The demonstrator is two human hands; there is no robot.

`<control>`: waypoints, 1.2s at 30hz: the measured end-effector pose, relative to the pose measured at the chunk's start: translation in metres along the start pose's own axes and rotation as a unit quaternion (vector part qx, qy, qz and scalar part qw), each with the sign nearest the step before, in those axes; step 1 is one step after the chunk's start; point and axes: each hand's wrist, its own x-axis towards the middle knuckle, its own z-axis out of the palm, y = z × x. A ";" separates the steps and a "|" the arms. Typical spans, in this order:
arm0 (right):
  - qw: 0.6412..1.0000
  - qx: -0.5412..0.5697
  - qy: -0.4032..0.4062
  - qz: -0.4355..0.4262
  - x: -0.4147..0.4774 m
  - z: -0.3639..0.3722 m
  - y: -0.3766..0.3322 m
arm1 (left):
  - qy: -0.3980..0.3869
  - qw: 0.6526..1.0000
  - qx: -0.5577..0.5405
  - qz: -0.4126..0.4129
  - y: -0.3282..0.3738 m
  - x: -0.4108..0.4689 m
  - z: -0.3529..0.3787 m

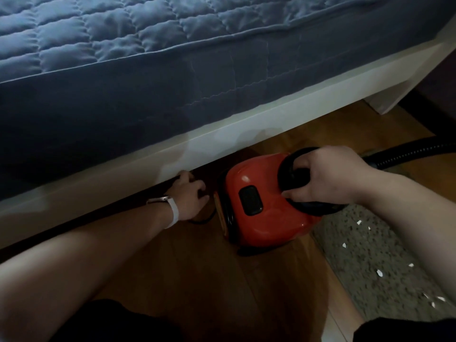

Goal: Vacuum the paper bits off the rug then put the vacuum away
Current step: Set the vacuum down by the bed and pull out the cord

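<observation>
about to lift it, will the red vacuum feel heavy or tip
Probably light: the red vacuum is compact, and the right hand alone grips its top handle. The hose trailing off one end may tug and tilt it. Glossy shell looks slippery.

The vacuum [261, 218] is a small glossy red canister with a black rectangular button [250, 200] on top and a black ring handle [288, 169], which the right hand [328, 176] grips. It stands on the wooden floor between the bed's side and the rug [370, 243], with its black ribbed hose [407, 154] trailing off to the right. The rug is speckled grey, and small white paper bits [343, 245] lie scattered across it.
</observation>
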 end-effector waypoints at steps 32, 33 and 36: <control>0.999 0.043 -0.013 0.027 -0.006 -0.012 0.002 | 0.181 0.923 -0.023 0.338 0.017 -0.006 -0.040; 0.999 0.042 -0.014 0.031 -0.006 -0.011 0.002 | 0.167 0.927 -0.029 0.336 0.017 -0.007 -0.042; 0.998 0.042 -0.013 0.049 -0.004 -0.008 0.000 | 0.142 0.934 -0.048 0.326 0.014 -0.013 -0.054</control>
